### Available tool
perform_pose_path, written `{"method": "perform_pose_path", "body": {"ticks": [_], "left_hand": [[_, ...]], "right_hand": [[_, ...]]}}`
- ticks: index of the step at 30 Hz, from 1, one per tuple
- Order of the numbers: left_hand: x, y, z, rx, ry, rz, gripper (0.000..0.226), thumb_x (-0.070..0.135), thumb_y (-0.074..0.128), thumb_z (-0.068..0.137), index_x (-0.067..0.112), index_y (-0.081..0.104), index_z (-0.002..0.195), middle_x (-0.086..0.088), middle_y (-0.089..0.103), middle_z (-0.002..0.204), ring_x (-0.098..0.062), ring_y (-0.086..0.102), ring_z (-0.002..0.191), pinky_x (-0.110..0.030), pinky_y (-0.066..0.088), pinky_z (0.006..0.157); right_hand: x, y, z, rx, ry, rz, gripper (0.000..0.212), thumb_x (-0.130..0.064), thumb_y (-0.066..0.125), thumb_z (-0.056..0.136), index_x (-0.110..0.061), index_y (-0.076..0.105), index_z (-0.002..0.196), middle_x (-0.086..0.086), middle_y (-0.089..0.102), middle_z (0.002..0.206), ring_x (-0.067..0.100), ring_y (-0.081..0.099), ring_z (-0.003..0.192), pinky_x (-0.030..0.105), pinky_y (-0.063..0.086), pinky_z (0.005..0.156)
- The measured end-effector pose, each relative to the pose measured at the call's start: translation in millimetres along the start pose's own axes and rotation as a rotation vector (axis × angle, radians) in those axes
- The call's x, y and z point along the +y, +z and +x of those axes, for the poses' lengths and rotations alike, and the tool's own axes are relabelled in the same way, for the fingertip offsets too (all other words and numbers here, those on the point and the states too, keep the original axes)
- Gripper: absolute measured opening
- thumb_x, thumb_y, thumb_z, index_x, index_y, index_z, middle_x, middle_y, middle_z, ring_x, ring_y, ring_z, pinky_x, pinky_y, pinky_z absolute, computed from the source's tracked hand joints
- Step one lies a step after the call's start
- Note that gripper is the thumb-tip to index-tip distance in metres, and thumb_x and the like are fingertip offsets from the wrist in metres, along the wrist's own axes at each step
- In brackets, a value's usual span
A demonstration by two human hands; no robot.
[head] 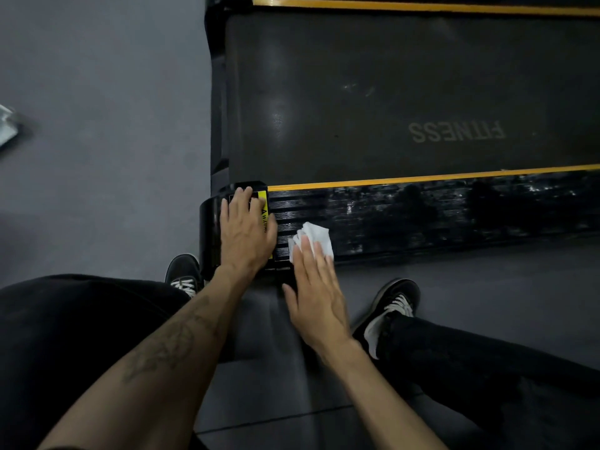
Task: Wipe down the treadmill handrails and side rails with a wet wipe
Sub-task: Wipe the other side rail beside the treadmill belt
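Fingers of the flat right hand [316, 297] press a crumpled white wet wipe [313, 239] onto the ribbed black side rail [422, 216]; the left hand [245, 230], outstretched, rests on the yellow warning sticker [263, 206] (belt reads "FITNESS").

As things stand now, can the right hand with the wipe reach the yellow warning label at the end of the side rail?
Probably not directly. The left hand lies flat over most of the warning label, between it and the right hand pressing the wet wipe on the side rail. The left hand would need to lift first.
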State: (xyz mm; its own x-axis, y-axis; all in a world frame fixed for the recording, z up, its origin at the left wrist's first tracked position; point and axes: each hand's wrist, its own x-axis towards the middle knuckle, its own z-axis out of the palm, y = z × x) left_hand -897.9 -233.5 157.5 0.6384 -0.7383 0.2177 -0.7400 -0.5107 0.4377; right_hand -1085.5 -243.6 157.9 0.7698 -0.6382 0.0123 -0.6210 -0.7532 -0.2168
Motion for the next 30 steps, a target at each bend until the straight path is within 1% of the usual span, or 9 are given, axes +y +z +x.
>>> {"method": "perform_pose_path", "body": {"ticks": [2, 4, 8, 10, 14, 20, 23, 26, 30], "left_hand": [[9.3, 4.0, 2.2, -0.003, 0.016, -0.005, 0.046, 0.036, 0.038, 0.096, 0.004, 0.063, 0.119, -0.018, 0.054, 0.146, -0.037, 0.044, 0.142, -0.061, 0.029, 0.118], [16.7, 8.8, -0.8, -0.023, 0.070, 0.020, 0.052, 0.037, 0.035, 0.099, 0.007, 0.060, 0.134, -0.013, 0.047, 0.155, -0.033, 0.037, 0.148, -0.060, 0.024, 0.122], [23.3, 12.8, -7.3, -0.075, 0.126, 0.093, 0.060, 0.042, 0.032, 0.101, 0.013, 0.049, 0.150, -0.009, 0.033, 0.165, -0.032, 0.025, 0.154, -0.058, 0.018, 0.124], [23.7, 12.6, -9.0, -0.104, 0.129, 0.125, 0.061, 0.044, 0.030, 0.101, 0.016, 0.043, 0.154, -0.007, 0.027, 0.168, -0.030, 0.018, 0.157, -0.056, 0.014, 0.125], [25.3, 12.4, -9.4, -0.098, 0.128, 0.142, 0.060, 0.042, 0.030, 0.101, 0.017, 0.044, 0.154, -0.007, 0.028, 0.167, -0.030, 0.018, 0.157, -0.055, 0.014, 0.126], [29.2, 13.2, -8.0, -0.075, 0.121, 0.143, 0.059, 0.037, 0.033, 0.099, 0.016, 0.048, 0.152, -0.008, 0.032, 0.166, -0.031, 0.023, 0.155, -0.055, 0.016, 0.125], [29.1, 11.7, -8.2, -0.082, 0.118, 0.136, 0.060, 0.036, 0.034, 0.098, 0.016, 0.048, 0.152, -0.008, 0.032, 0.166, -0.030, 0.022, 0.155, -0.055, 0.016, 0.125], [28.7, 10.4, -7.6, -0.092, 0.112, 0.131, 0.060, 0.037, 0.033, 0.097, 0.016, 0.048, 0.152, -0.008, 0.032, 0.166, -0.030, 0.022, 0.156, -0.055, 0.016, 0.125], [29.3, 9.3, -6.6, -0.109, 0.099, 0.123, 0.061, 0.039, 0.031, 0.098, 0.018, 0.047, 0.153, -0.006, 0.030, 0.167, -0.028, 0.020, 0.156, -0.053, 0.013, 0.126]], "right_hand": [[15.3, -2.6, -0.8, 0.009, -0.058, -0.045, 0.074, -0.034, 0.045, 0.099, -0.014, 0.017, 0.163, 0.004, 0.006, 0.172, 0.021, 0.005, 0.158, 0.043, 0.013, 0.128], [34.9, -5.7, -2.8, 0.024, 0.000, -0.058, 0.076, -0.030, 0.051, 0.099, -0.017, 0.014, 0.164, 0.001, 0.004, 0.172, 0.019, 0.005, 0.158, 0.043, 0.011, 0.128], [30.9, -3.7, -2.2, 0.072, 0.196, 0.005, 0.075, -0.029, 0.050, 0.100, -0.009, 0.014, 0.163, 0.009, 0.005, 0.172, 0.024, 0.001, 0.159, 0.047, 0.011, 0.127], [17.0, -0.5, 0.2, 0.070, 0.174, 0.043, 0.073, -0.034, 0.043, 0.100, -0.007, 0.015, 0.163, 0.010, 0.004, 0.172, 0.026, 0.000, 0.159, 0.047, 0.011, 0.128], [35.0, -2.0, -1.3, 0.039, -0.022, -0.072, 0.069, -0.035, 0.035, 0.101, -0.014, 0.015, 0.164, 0.003, 0.004, 0.172, 0.021, 0.004, 0.158, 0.046, 0.014, 0.126], [41.5, -6.5, -1.0, 0.129, 0.244, 0.051, 0.064, -0.032, 0.034, 0.101, -0.008, 0.028, 0.160, 0.010, 0.016, 0.170, 0.026, 0.010, 0.158, 0.050, 0.016, 0.126], [24.7, -2.3, -1.6, 0.098, 0.102, 0.080, 0.067, -0.034, 0.039, 0.101, -0.010, 0.024, 0.161, 0.009, 0.014, 0.171, 0.024, 0.008, 0.158, 0.047, 0.011, 0.127], [45.3, -6.7, -1.9, 0.070, -0.050, -0.054, 0.065, -0.033, 0.038, 0.099, -0.019, 0.025, 0.162, 0.002, 0.014, 0.171, 0.022, 0.015, 0.157, 0.052, 0.020, 0.125], [70.7, -15.5, -0.9, 0.069, 0.155, -0.024, 0.061, -0.032, 0.031, 0.104, -0.021, 0.023, 0.163, 0.006, 0.012, 0.171, 0.024, 0.009, 0.158, 0.053, 0.015, 0.126]]}}
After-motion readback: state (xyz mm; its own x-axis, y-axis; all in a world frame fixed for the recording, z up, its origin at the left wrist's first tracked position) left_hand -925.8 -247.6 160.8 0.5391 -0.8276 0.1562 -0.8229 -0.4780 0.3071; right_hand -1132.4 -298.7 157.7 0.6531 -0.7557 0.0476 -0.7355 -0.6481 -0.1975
